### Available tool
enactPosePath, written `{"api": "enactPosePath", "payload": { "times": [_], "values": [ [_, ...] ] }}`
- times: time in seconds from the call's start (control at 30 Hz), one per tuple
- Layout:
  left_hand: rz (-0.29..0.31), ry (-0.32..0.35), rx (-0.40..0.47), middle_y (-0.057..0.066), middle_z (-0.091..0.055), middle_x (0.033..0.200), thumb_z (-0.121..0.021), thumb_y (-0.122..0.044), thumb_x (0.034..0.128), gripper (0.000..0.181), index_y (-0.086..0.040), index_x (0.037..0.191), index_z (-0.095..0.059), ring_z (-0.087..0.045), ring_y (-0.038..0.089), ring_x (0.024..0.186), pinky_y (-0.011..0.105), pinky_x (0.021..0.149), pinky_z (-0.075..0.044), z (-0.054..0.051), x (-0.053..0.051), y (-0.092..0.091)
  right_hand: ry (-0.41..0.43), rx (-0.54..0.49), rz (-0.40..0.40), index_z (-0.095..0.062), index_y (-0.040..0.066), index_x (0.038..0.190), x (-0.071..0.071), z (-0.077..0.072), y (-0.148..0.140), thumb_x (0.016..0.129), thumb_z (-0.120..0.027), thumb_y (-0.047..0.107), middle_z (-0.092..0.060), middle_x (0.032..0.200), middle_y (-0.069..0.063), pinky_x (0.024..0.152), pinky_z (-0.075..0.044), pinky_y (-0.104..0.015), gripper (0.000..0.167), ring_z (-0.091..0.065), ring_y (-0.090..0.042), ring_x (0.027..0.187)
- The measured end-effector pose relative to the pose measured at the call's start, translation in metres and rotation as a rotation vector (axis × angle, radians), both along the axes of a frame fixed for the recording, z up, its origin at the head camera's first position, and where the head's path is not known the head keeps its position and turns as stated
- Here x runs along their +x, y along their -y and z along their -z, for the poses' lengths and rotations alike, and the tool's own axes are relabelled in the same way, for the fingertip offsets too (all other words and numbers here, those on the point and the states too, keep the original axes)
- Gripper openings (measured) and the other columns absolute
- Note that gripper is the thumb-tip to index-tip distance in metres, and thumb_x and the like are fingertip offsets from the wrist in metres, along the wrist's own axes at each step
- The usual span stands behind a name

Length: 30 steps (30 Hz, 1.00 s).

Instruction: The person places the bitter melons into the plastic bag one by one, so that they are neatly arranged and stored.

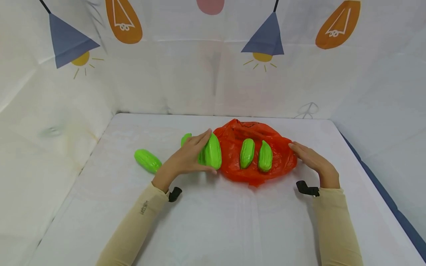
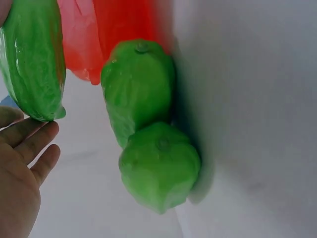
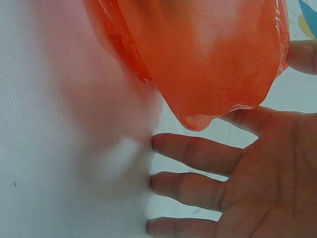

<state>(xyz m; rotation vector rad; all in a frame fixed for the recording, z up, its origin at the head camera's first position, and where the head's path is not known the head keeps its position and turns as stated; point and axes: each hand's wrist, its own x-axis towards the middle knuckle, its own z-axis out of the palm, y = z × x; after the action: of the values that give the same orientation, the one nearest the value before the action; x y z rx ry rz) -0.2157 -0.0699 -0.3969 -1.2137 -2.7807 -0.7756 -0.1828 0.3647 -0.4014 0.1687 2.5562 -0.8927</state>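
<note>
My left hand (image 1: 186, 155) holds a green ridged gourd (image 1: 213, 151) upright at the left edge of a red plastic bag (image 1: 229, 166), thumb on one end and fingertips on the other. In the left wrist view the held gourd (image 2: 32, 54) hangs above the table, beside two more gourds, one nearer the bag (image 2: 138, 89) and another below it (image 2: 161, 171). Two gourds, one left (image 1: 247, 153) and one right (image 1: 265, 157), lie in the bag. My right hand (image 1: 314, 162) touches the bag's right edge with straight, spread fingers (image 3: 198, 151).
A single green gourd (image 1: 147, 160) lies on the white table (image 1: 219, 221) left of my left hand. Behind the table hangs a white cloth (image 1: 186, 81) printed with lamps and bulbs. Dark wrist straps, left (image 1: 175, 194) and right (image 1: 307, 188), sit by the sleeves.
</note>
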Motion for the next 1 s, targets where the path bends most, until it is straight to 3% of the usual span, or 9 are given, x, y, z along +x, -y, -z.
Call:
{"api": "enactPosePath", "payload": {
  "times": [0.23,0.47,0.7,0.83,1.0],
  "values": [
    [0.037,-0.07,-0.004,0.01,-0.019,0.164,-0.078,-0.065,0.0691,0.126,-0.005,0.157,-0.01,-0.03,0.025,0.146,0.046,0.117,-0.028,-0.007,-0.005,-0.02,-0.012,-0.018,-0.001,-0.005,0.005,0.157,-0.002,0.001,0.0,0.096,-0.023,0.07,-0.008,0.161,-0.026,0.111,-0.014,-0.073,0.091,-0.015,-0.052,0.144],
    [0.086,-0.077,-0.04,0.005,-0.013,0.166,-0.071,-0.072,0.0713,0.125,-0.011,0.158,-0.005,-0.026,0.022,0.148,0.041,0.119,-0.025,-0.028,-0.014,-0.053,-0.025,-0.011,-0.008,-0.007,0.002,0.157,0.0,0.0,-0.002,0.097,-0.022,0.068,-0.009,0.16,-0.029,0.11,-0.016,-0.073,0.09,-0.017,-0.053,0.143],
    [0.159,-0.089,-0.129,0.006,-0.01,0.166,-0.068,-0.074,0.0726,0.124,-0.007,0.158,-0.008,-0.021,0.021,0.15,0.042,0.122,-0.019,-0.049,-0.017,-0.089,-0.023,0.007,-0.012,-0.006,0.002,0.157,0.0,-0.001,-0.001,0.098,-0.021,0.068,-0.011,0.16,-0.029,0.11,-0.017,-0.073,0.089,-0.021,-0.053,0.142],
    [0.186,-0.101,-0.184,0.005,-0.009,0.166,-0.064,-0.075,0.0752,0.121,-0.008,0.158,-0.007,-0.02,0.02,0.15,0.04,0.123,-0.019,-0.049,-0.018,-0.113,-0.016,0.012,-0.012,-0.005,0.002,0.157,0.0,-0.003,0.0,0.098,-0.021,0.066,-0.012,0.159,-0.03,0.108,-0.018,-0.074,0.088,-0.021,-0.054,0.141],
    [0.212,-0.061,-0.24,0.005,-0.011,0.166,-0.065,-0.073,0.0766,0.119,-0.009,0.158,-0.007,-0.019,0.02,0.151,0.041,0.123,-0.019,-0.039,-0.02,-0.144,-0.004,0.023,-0.005,-0.005,0.003,0.157,-0.001,-0.002,0.0,0.098,-0.021,0.068,-0.014,0.158,-0.031,0.107,-0.019,-0.075,0.089,-0.021,-0.054,0.141]
  ]
}}
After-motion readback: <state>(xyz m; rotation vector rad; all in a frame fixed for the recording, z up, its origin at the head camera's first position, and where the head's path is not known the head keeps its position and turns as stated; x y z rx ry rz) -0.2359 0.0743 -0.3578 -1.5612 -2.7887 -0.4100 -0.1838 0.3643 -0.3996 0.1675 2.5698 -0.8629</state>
